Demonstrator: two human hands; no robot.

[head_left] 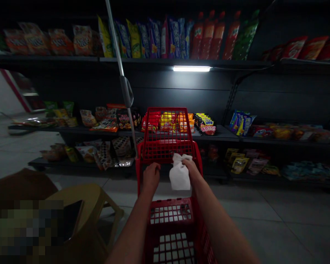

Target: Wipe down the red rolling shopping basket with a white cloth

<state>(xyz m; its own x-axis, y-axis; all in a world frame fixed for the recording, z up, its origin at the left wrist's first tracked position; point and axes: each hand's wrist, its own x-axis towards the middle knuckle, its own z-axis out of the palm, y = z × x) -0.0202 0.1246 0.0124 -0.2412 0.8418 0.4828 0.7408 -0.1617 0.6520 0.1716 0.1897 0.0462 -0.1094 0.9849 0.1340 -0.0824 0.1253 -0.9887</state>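
A white cloth (179,176) hangs down over the red shopping cart (170,202), pinched at its upper right by the fingers of my right hand (190,167). It looks soft and thin, perhaps tissue; the exact material is unclear. My left hand (151,176) is just left of the cloth, over the cart's left side, with its fingers curled in and nothing visible in them. Whether it touches the cart's side is hard to tell. The cart has a grid basket and a raised grid panel (167,126) at its far end.
Dark shelves (154,61) with snack bags and red drink bottles (211,35) stand ahead under a lit tube (191,69). A metal pole (115,40) rises left of the cart. A yellowish stool (92,200) with a dark flat object (74,220) stands at lower left.
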